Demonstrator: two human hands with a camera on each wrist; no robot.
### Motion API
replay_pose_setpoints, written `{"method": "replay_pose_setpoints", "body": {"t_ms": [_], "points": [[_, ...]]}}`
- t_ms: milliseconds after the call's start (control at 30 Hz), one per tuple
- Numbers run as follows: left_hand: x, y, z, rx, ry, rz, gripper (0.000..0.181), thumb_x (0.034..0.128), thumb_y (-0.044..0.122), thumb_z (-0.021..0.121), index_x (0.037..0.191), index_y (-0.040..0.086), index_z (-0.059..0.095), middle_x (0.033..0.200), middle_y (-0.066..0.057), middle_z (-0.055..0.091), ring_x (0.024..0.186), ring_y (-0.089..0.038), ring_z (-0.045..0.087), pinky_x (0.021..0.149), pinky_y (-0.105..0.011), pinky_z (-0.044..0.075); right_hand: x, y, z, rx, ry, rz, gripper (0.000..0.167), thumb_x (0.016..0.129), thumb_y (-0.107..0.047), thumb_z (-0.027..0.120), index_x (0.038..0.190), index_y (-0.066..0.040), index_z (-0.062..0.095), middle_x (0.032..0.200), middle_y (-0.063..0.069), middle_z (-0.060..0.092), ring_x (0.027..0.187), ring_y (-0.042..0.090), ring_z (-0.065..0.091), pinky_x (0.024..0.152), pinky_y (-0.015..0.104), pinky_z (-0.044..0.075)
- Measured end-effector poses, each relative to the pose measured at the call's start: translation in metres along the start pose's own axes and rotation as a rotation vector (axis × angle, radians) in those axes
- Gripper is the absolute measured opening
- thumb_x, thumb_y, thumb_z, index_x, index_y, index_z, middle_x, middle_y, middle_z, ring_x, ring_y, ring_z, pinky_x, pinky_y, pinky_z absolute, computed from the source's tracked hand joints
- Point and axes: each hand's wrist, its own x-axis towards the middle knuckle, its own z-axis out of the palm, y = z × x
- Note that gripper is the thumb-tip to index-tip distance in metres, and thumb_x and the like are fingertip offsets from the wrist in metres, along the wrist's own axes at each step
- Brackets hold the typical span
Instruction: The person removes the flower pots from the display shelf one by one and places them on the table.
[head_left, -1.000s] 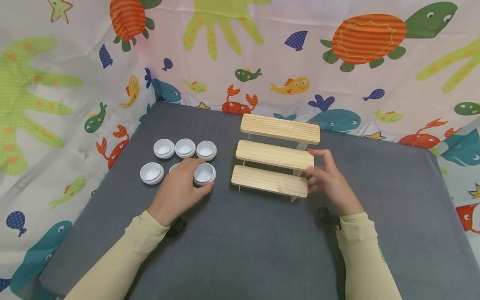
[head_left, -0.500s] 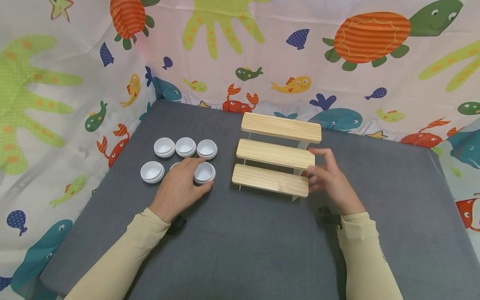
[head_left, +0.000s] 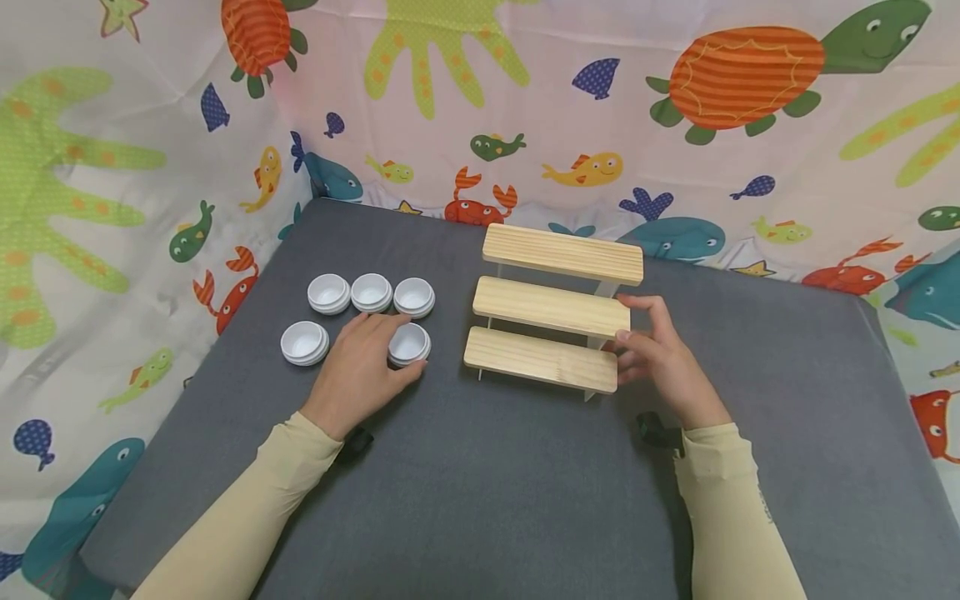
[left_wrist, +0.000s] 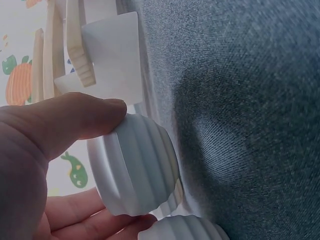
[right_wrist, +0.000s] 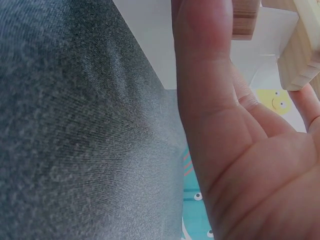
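Observation:
In the head view, my left hand [head_left: 356, 372] holds a small white bowl [head_left: 408, 342] at the front right of a group. The left wrist view shows its fluted side, with the thumb [left_wrist: 95, 117] on one side and fingers [left_wrist: 95, 220] on the other; the bowl is tilted in that camera's sight. A three-tier stand [head_left: 551, 308] of pale wooden shelves on light supports stands right of the bowls. My right hand [head_left: 667, 367] grips its right end, thumb and index finger at the middle shelf's end. Some right fingers are hidden behind the stand.
Several other white bowls [head_left: 304, 342] stand in two rows around my left hand, one of them hidden by it. A grey cloth [head_left: 495, 492] covers the table. Behind and to the left hangs a curtain [head_left: 420, 167] printed with sea animals.
Both hands stay where they were, and so do the bowls and the stand. Only the head view shifts very slightly.

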Motion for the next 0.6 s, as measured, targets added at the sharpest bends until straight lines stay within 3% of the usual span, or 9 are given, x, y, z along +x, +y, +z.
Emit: {"method": "replay_pose_setpoints", "body": {"t_ms": [600], "points": [[0.0004,-0.0044,0.0032,0.003,-0.020,-0.005,0.068,0.0878,0.035,0.089,0.143,0.001,0.066,0.135,-0.018,0.072,0.132,-0.035,0.066,0.131,-0.051,0.033,-0.0026,0.0013,0.0030,0.029,-0.012,-0.002,0.052,0.114,-0.035,0.049,0.158,-0.022,0.025,0.121,0.038,0.067,0.083,0.024,0.079,0.073,0.042,0.065]]}}
